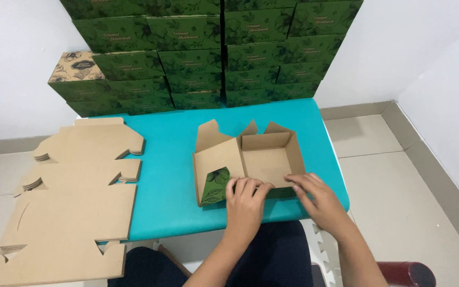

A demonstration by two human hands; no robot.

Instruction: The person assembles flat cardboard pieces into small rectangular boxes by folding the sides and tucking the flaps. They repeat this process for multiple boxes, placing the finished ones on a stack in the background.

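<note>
A half-folded cardboard box (264, 154), brown inside and green with a leaf print outside, sits on the teal table (171, 175). Its lid panel (216, 165) lies open to the left, and one green flap shows near the front. My left hand (245, 199) presses its fingers on the box's front wall, near the middle. My right hand (312, 194) rests its fingertips on the same front wall, at the right corner. Both hands lie flat with fingers spread along the cardboard edge.
A pile of flat brown box blanks (75, 202) lies at the table's left, hanging over its edge. Finished green boxes (208, 48) are stacked against the white wall behind. Tiled floor lies to the right. A dark red object (407, 273) shows at the bottom right.
</note>
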